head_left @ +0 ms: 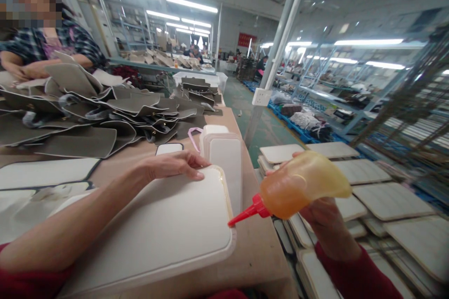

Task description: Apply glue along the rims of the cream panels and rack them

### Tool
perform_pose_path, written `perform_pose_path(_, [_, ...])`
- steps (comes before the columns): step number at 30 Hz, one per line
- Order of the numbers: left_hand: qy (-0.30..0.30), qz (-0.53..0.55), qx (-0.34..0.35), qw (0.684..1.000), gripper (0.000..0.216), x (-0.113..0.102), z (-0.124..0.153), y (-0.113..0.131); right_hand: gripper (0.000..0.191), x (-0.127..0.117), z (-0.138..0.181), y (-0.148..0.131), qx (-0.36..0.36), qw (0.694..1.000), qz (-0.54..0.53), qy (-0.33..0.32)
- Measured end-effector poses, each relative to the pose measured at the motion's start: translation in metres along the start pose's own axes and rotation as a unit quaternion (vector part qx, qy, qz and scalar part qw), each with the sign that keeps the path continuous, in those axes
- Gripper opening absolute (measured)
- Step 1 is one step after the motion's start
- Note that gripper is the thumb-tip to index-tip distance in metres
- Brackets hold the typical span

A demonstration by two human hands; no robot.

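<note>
My left hand point(175, 166) lies flat, fingers stretched out, on the far edge of a large white padded panel point(164, 229) that rests on the brown table point(259, 252). In my right hand point(321, 215) I squeeze a soft yellow-orange glue bottle point(301, 187); its red nozzle point(245, 214) touches the panel's right edge, where a shiny glue line runs along the rim. A stack of smaller white panels point(224, 159) stands just beyond the big panel.
Grey cut leather pieces point(105, 117) are heaped across the table's far side. A person in a plaid shirt point(45, 51) works at the far left. Racks of white panels point(379, 196) lie to my right, beside a metal post point(277, 56).
</note>
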State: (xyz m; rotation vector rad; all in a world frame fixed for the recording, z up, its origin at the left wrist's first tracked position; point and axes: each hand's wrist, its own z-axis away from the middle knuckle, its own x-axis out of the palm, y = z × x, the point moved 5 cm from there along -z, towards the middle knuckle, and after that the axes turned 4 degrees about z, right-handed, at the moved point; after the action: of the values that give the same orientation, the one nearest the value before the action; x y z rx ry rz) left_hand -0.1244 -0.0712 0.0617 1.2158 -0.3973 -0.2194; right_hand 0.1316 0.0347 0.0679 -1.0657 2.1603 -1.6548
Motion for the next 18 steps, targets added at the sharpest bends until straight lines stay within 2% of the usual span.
perform_pose_path(5, [0.012,0.005,0.004,1.0,0.031,-0.009,0.002,-0.004,0.067,-0.011,-0.003,0.01,-0.006,1.0,-0.005,-0.024])
perform_pose_path(7, [0.02,0.005,0.004,1.0,0.033,-0.013,0.003,-0.005,0.068,-0.011,-0.003,0.012,0.001,1.0,-0.009,-0.008])
perform_pose_path(14, [0.058,0.015,0.018,0.998,0.032,-0.023,0.01,-0.003,0.064,0.012,0.005,-0.004,-0.017,1.0,-0.017,0.01])
perform_pose_path(18, [0.088,0.016,0.025,0.996,0.034,-0.031,0.012,-0.004,0.07,0.012,0.007,-0.005,-0.025,0.999,0.008,0.036])
